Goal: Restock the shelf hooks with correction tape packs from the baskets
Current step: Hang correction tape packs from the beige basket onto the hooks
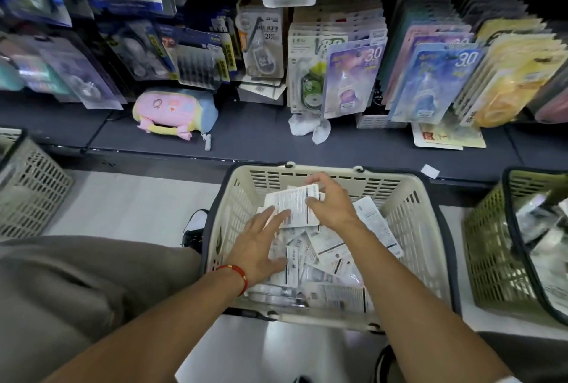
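Cream basket at lower centre remains heaped with correction tape packs; right hand pinches a small stack, left hand flat alongside. Most restocking seems left.

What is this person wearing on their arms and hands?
Both forearms are bare, with no sleeves or gloves in view. The left hand has a thin red string bracelet with a small gold bead around its wrist. The right hand wears nothing that shows.
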`<action>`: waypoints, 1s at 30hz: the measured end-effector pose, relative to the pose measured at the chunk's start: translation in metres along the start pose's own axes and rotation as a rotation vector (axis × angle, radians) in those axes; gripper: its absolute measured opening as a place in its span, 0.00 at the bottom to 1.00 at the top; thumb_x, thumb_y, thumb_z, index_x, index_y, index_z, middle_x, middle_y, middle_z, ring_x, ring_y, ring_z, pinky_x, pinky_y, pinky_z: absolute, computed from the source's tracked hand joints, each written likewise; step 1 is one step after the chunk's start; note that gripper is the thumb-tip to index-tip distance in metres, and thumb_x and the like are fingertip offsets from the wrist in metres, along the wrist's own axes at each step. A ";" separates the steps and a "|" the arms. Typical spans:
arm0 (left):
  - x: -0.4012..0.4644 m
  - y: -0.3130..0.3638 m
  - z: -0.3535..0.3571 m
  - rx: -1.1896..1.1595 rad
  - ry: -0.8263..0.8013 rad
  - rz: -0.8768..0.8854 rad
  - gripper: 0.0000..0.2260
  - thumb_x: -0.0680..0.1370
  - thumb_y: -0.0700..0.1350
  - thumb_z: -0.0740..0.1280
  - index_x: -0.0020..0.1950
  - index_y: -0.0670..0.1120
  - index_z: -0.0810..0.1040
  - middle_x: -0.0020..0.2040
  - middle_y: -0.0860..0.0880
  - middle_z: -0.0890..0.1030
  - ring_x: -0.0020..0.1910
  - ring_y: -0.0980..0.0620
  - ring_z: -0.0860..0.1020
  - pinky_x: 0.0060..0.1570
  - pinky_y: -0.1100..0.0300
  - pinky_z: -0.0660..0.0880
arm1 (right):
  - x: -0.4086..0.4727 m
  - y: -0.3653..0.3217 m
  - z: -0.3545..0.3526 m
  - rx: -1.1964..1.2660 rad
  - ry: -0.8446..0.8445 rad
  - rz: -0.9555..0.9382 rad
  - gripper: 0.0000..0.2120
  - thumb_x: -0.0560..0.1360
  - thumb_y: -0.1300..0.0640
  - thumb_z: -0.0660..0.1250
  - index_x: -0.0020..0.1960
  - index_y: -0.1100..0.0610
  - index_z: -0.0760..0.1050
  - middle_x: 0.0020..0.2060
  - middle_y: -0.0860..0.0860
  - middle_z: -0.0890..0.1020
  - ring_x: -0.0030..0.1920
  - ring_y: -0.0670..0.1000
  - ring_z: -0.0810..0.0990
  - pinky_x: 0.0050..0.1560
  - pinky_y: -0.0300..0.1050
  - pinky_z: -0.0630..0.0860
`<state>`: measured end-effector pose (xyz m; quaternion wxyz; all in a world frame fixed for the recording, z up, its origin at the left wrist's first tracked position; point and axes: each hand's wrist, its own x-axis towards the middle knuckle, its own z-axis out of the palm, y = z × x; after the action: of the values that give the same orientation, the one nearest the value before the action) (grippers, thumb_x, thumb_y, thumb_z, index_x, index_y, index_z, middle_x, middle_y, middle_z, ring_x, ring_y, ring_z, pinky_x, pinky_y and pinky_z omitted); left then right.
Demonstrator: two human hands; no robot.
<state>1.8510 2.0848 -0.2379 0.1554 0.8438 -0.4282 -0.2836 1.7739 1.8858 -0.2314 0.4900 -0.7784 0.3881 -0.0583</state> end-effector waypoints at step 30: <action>0.004 -0.005 -0.019 -1.229 0.009 -0.125 0.31 0.73 0.35 0.80 0.71 0.55 0.74 0.62 0.48 0.86 0.61 0.48 0.85 0.57 0.49 0.83 | -0.038 -0.006 -0.009 0.496 -0.319 0.159 0.20 0.77 0.50 0.77 0.66 0.54 0.78 0.54 0.54 0.88 0.55 0.53 0.88 0.56 0.54 0.85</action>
<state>1.8676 2.0848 -0.2266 0.5982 0.6245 -0.1357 -0.4834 1.7473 1.9058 -0.2108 0.7229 -0.6015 0.3399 0.0105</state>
